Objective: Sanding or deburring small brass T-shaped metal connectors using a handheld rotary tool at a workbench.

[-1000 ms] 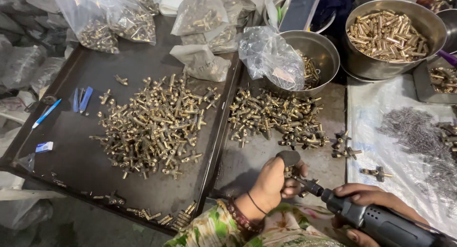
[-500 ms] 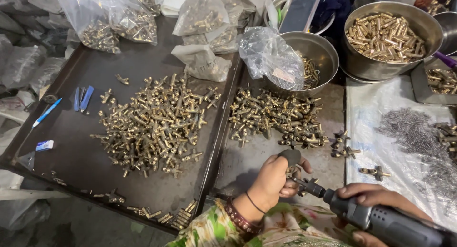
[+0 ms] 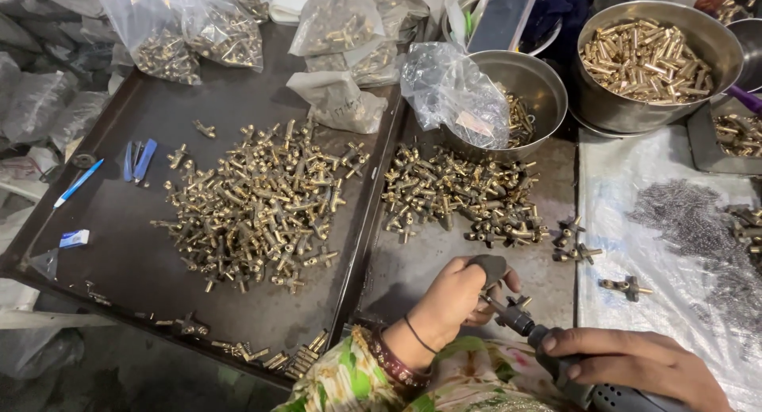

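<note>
the left hand (image 3: 456,297) is curled shut around a small dark-capped fitting (image 3: 490,267), holding it just above the worktop (image 3: 413,261) near the bottom edge of the view, while the right hand (image 3: 635,364) wraps a grey driver (image 3: 571,372) whose tip (image 3: 508,310) meets the fitting from the right. the step in hand looks like driving or tightening something into that one piece (the exact contact point is hidden behind the left fingers). a loose brass pile (image 3: 460,194) lies on the worktop just beyond the hands, and a few single pieces (image 3: 575,241) sit to its right, near a white sheet (image 3: 635,198) strewn with grey springs (image 3: 686,213). to the left a dark tray (image 3: 119,245) carries a bigger brass heap (image 3: 258,202), with blue clips (image 3: 139,159) and a pen (image 3: 78,183) near its left side. bags (image 3: 198,31) of parts line the far edge, a bowl (image 3: 548,94) holds a crumpled clear bag, and a larger pot (image 3: 698,31) is filled with brass pins. judging from this, the move to come calls for keeping the tip square on the fitting and the left grip firm so the piece cannot spin.
</note>
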